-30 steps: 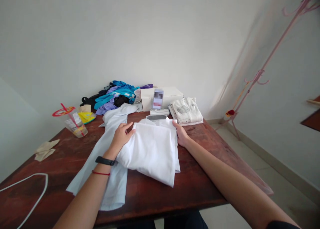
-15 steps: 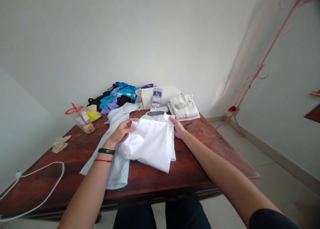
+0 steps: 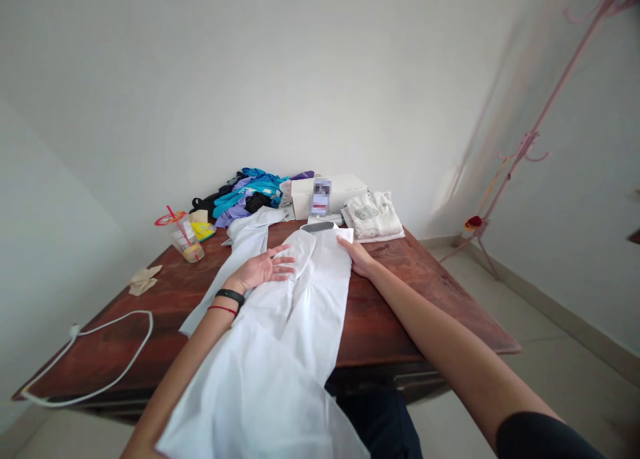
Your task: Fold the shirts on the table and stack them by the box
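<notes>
A white garment (image 3: pixel 280 352) lies lengthwise over the table and hangs down past its front edge toward my lap. Its grey-lined collar shows at the far end. My left hand (image 3: pixel 266 268) rests on the garment's left side with fingers spread. At the upper right corner of the cloth, my right hand (image 3: pixel 356 253) pinches the edge. A second, pale garment (image 3: pixel 220 285) lies along the left, partly under the white one and my left forearm.
On the wooden table (image 3: pixel 390 299) stand a plastic cup (image 3: pixel 187 240), a clothes heap (image 3: pixel 255 195), a white box (image 3: pixel 345 191), a phone (image 3: pixel 321 197) and folded clothes (image 3: pixel 375 215). A white cable (image 3: pixel 145 345) curls at left. A pink rack (image 3: pixel 550 102) stands right.
The white garment's folded part has come down toward me and now spreads over the front edge. My left hand has opened; my right hand keeps its pinch at the corner.
</notes>
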A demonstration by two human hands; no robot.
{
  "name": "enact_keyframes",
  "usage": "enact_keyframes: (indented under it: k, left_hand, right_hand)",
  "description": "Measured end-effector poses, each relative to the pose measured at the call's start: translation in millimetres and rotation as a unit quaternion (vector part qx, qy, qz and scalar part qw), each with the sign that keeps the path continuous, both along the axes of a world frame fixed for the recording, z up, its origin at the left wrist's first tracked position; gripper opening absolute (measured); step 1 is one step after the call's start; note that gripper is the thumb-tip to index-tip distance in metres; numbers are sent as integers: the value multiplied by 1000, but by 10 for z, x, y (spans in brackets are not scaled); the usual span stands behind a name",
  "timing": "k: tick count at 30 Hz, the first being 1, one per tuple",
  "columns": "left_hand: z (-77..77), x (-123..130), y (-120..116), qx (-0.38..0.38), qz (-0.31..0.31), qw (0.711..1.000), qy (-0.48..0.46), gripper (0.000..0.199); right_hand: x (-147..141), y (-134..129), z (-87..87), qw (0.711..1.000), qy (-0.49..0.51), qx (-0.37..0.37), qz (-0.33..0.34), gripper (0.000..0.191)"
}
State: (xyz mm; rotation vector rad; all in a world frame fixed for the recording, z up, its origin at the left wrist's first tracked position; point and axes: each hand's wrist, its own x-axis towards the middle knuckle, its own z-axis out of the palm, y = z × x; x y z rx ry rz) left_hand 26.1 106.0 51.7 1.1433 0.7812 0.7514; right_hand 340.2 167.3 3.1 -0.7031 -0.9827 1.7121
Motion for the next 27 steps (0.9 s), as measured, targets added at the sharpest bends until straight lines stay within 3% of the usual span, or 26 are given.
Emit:
enact_keyframes:
  k: [3, 5, 10, 13, 16, 19, 22, 24, 25, 27]
  left_hand:
    - [-22, 153, -48, -12, 33, 999, 41, 65]
    - [-35, 193, -69, -1, 58, 996, 68, 58]
    - [-84, 258, -51, 46, 98, 983, 145, 56]
    - [-170, 376, -14, 115, 131, 959, 225, 56]
    - [-248, 556, -23, 251, 164, 892, 339, 65]
    - [-260, 732, -97, 364, 190, 767, 493, 66]
    - [-219, 816, -176, 368, 221, 656, 620, 42]
    - [-172, 802, -200, 340, 228, 626, 663, 24]
    - [-141, 775, -202, 329, 228, 627, 669, 17]
    - [-56, 688, -189, 308, 235, 664, 639, 11]
  right_hand:
    - [3, -81, 14, 994, -39, 86, 47, 45]
    - [5, -78, -3, 994, -46, 93, 46, 50]
    - [-17, 50, -97, 999, -32, 37, -13, 29]
    - [-36, 109, -143, 999, -31, 13, -30, 20]
    - [-48, 135, -168, 999, -29, 11, -44, 15]
    - [-55, 143, -168, 998, -22, 8, -52, 14]
    - [-64, 136, -146, 998, -18, 3, -62, 12]
    - [-73, 123, -127, 998, -14, 1, -66, 10]
    - [-79, 118, -119, 998, -12, 0, -67, 9]
    - [-86, 114, -108, 998, -7, 0, -68, 9]
